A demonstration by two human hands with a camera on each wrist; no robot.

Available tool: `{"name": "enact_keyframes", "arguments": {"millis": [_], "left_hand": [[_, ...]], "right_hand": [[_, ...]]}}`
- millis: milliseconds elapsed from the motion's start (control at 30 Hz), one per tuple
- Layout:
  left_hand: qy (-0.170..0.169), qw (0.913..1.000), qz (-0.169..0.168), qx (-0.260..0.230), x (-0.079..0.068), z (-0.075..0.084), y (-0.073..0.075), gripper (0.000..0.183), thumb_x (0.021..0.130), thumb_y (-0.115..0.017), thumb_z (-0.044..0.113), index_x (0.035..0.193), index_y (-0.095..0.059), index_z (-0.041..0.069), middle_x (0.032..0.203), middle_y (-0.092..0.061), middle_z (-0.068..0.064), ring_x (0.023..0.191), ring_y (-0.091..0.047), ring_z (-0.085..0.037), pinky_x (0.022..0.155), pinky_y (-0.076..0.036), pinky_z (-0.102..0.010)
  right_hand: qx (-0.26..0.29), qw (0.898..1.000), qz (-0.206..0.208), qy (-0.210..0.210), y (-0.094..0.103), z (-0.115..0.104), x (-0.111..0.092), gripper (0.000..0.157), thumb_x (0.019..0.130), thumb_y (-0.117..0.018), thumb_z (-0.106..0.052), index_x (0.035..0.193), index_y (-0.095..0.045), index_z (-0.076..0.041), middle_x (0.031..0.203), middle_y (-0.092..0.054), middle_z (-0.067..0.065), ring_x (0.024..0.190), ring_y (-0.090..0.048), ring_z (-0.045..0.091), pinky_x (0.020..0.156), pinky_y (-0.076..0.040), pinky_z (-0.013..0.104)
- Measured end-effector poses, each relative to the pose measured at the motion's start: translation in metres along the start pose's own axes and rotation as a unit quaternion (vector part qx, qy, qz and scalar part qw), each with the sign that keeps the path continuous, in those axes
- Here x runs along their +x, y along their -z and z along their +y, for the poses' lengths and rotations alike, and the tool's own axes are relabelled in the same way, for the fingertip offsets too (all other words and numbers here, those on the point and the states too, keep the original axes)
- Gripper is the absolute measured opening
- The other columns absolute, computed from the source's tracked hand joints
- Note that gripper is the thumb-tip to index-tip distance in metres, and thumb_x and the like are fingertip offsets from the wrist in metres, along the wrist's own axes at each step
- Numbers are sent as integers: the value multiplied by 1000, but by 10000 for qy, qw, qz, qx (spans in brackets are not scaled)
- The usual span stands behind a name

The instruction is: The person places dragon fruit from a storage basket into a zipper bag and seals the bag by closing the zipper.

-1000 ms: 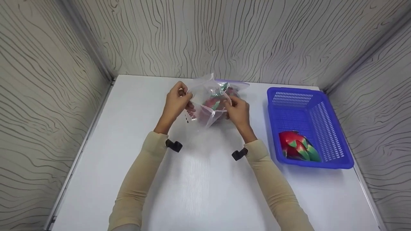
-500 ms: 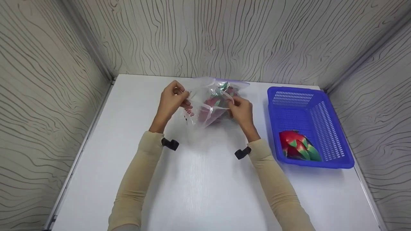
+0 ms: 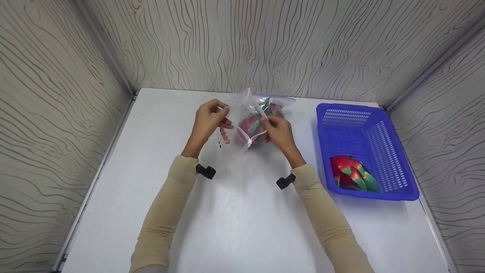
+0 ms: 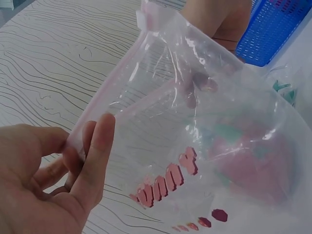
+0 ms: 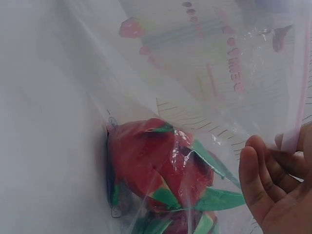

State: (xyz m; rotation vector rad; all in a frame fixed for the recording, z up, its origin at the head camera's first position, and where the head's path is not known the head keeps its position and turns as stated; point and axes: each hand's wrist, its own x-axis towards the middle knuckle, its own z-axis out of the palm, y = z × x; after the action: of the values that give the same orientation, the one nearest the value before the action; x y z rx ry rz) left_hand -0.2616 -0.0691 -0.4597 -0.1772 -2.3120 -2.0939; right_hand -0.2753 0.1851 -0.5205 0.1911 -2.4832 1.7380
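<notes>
Since the clear bag (image 4: pixel 229 92) over the table (image 3: pixel 227 212) looks limp, I judge that the left hand (image 3: pixel 210 118) and right hand (image 3: pixel 279 131) pinch opposite edges to hold its mouth apart; red fruit (image 5: pixel 151 156) shows through it, whether inside or behind I cannot tell.

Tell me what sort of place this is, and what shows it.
Probably a staged recording booth: a white tabletop walled at left, right and back by wood-grain-patterned panels, with small black cameras worn at both wrists. Nothing shows the wider building.
</notes>
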Motion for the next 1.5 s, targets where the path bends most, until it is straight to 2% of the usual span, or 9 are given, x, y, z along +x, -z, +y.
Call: {"name": "enact_keyframes", "arguments": {"millis": [100,200,433,567,700,900,1000,1167,1500], "left_hand": [[-31,10000,29,-56,1,0,-2,19,106,-64,13,115,-70,-2,84,-63,-8,65,-75,-15,71,-67,-39],[-50,9999,27,-110,1,-1,-4,21,105,-65,12,116,-69,-6,84,-63,-8,64,-75,-14,69,-67,-36],[-131,9994,-78,-304,2,-3,-6,24,105,-64,9,118,-66,-11,85,-64,-12,63,-74,-13,68,-67,-35],[-179,9989,-97,-427,2,-3,-7,22,105,-64,7,117,-66,-10,88,-63,-18,63,-73,-14,68,-67,-36],[-171,9987,-93,-464,2,-2,-7,19,104,-65,7,115,-67,-9,86,-63,-15,63,-73,-14,68,-67,-36],[-66,9991,-53,-409,2,-3,-6,17,105,-64,8,114,-67,-6,86,-65,-16,63,-74,-14,69,-67,-36],[-23,9993,-28,-371,2,-3,-7,16,105,-64,9,113,-67,-5,85,-65,-13,63,-74,-14,69,-67,-36],[-27,9994,-22,-339,1,-2,-6,14,105,-65,9,112,-68,-3,83,-64,-6,63,-74,-15,68,-67,-36],[-69,9991,-47,-423,0,-3,-4,18,105,-64,9,114,-67,-6,86,-65,-15,64,-74,-16,70,-67,-37]], "right_hand": [[-23,10000,-70,41,2,-1,1,30,107,-66,-24,111,-76,4,87,-69,23,56,-60,11,52,-58,32],[-158,9997,-96,132,5,-2,3,29,106,-66,-23,115,-76,3,96,-73,28,60,-62,11,57,-62,41],[-535,9974,-215,422,15,-7,4,31,105,-71,-25,122,-76,0,103,-76,17,78,-65,8,61,-55,19],[-410,9970,-416,498,24,-8,5,33,105,-70,-29,125,-76,-4,110,-76,16,84,-69,11,65,-60,20],[-298,9962,-617,538,35,-10,4,34,105,-70,-28,130,-74,-5,122,-75,17,97,-70,20,72,-62,20],[-700,9924,-765,656,51,-13,5,38,104,-71,-26,135,-71,-4,130,-72,18,110,-69,31,75,-58,16],[-982,9900,-719,709,59,-13,6,39,104,-72,-27,135,-71,-5,132,-72,17,115,-69,33,83,-59,25],[-1226,9862,-720,854,70,-14,6,39,104,-72,-27,138,-70,-9,135,-72,16,119,-69,34,97,-58,50],[-1617,9802,-799,824,89,-13,5,42,104,-72,-24,139,-66,-2,136,-68,20,121,-68,38,100,-57,54]]}}
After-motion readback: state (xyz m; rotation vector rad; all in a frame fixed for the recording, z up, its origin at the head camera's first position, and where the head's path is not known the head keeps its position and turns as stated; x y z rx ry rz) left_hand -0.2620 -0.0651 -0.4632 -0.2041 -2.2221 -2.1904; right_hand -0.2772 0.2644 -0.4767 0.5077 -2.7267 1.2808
